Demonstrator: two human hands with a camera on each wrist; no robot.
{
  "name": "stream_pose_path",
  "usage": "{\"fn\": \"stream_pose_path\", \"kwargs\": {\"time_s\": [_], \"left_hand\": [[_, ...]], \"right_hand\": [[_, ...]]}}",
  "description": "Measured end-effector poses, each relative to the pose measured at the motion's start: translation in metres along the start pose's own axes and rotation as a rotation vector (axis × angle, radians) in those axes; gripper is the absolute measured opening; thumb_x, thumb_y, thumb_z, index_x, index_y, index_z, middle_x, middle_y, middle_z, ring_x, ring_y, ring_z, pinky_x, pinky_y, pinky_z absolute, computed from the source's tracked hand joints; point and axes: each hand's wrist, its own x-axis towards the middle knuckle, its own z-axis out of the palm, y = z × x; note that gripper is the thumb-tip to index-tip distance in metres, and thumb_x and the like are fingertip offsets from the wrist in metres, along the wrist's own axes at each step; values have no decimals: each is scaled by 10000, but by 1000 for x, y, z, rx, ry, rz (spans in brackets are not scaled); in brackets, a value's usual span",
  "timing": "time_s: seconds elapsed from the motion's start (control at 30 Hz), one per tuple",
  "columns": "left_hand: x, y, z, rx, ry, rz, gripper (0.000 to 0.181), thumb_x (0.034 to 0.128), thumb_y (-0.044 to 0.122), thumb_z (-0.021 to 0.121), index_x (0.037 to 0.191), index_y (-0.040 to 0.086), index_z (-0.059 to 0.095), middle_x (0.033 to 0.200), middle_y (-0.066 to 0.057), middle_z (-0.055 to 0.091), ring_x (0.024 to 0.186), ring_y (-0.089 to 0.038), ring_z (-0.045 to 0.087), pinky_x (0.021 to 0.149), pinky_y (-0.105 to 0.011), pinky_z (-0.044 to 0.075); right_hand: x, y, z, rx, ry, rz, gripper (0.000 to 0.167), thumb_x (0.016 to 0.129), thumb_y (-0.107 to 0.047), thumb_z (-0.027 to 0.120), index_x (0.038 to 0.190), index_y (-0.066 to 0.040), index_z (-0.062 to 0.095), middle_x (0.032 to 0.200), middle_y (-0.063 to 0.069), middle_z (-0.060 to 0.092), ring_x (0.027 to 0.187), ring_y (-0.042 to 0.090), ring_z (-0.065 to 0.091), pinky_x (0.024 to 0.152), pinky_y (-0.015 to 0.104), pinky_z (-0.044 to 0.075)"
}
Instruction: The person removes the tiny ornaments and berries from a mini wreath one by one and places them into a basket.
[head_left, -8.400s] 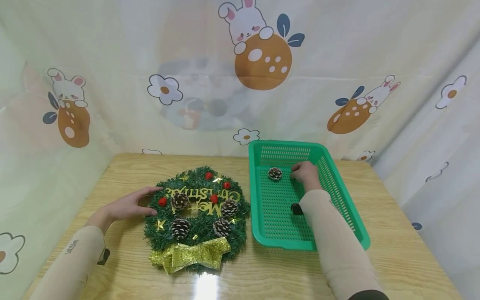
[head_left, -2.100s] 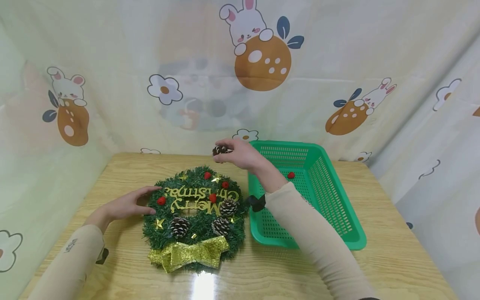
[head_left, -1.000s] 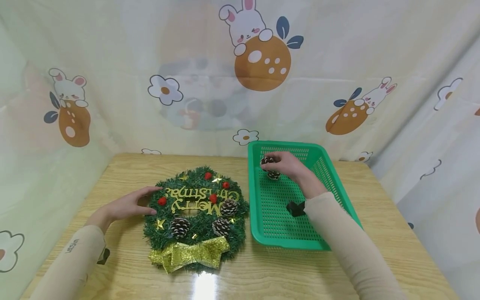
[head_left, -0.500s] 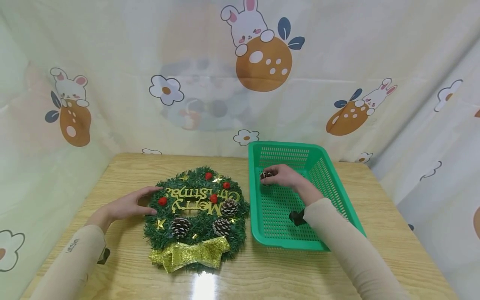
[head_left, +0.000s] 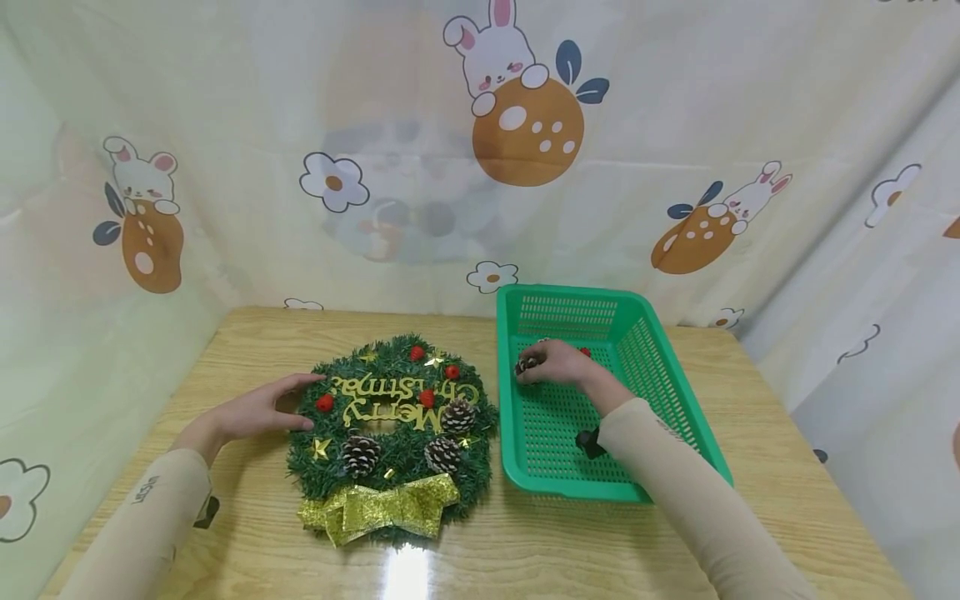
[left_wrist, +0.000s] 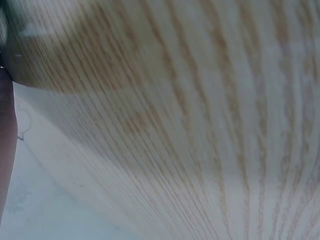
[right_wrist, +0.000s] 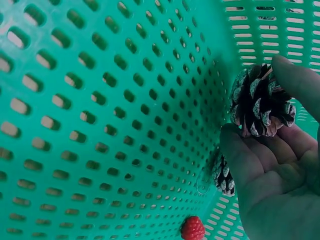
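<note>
Inside the green basket [head_left: 558,492], at its left side, my right hand [head_left: 562,364] grips a pinecone [head_left: 527,365] between thumb and fingers. The right wrist view shows this pinecone [right_wrist: 260,102] in my right hand [right_wrist: 280,165], with a second pinecone [right_wrist: 223,175] beyond the fingers and a red berry [right_wrist: 193,228] below. My left hand [head_left: 251,411] rests at the left edge of the green wreath [head_left: 408,354], fingers spread and touching the foliage. Only a strip of a finger shows in the left wrist view.
The wreath carries pinecones [head_left: 361,455], red berries [head_left: 427,397], gold lettering [head_left: 405,386] and a gold bow [head_left: 393,507]. The basket stands to its right on the wooden table [head_left: 480,550]. A printed curtain [head_left: 247,233] hangs behind the table.
A pinecone left the wreath's upper left, and my right hand has carried one from above the wreath into the basket, then lower and nearer. My left hand has stayed in place.
</note>
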Motion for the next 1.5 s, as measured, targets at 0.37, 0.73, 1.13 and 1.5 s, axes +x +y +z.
{"fn": "stream_pose_path", "kwargs": {"time_s": [0.37,0.73,1.13,1.5], "left_hand": [[1,2,-1,-8,-6,-4,780,886,259,731,1516,67,313,1571,-283,169,1422,-519,104,1094,-720,90],[1,0,-1,-1,-10,7,783,885,265,730,1516,67,312,1570,-283,173,1421,-518,112,1095,-716,88],[2,-1,0,0,-6,10,790,879,274,737,1516,72,316,1566,-277,195,1419,-516,125,1091,-721,91],[0,0,1,3,-5,5,790,876,268,737,1517,80,314,1566,-276,193,1421,-517,114,1086,-728,73]], "right_hand": [[6,6,2,-148,9,-38,563,903,-184,704,1362,76,508,1296,229,577,1216,390,520,1001,503,463],[4,4,4,-215,-3,-29,565,909,-206,705,1376,45,511,1358,224,528,1264,405,473,1020,514,444],[2,3,1,-133,-14,-22,585,920,-210,689,1405,40,477,1376,215,528,1281,384,473,1043,514,427],[-3,-15,-16,-118,85,-2,522,944,-238,646,1371,33,517,1353,206,557,1252,377,504,1020,504,447]]}}
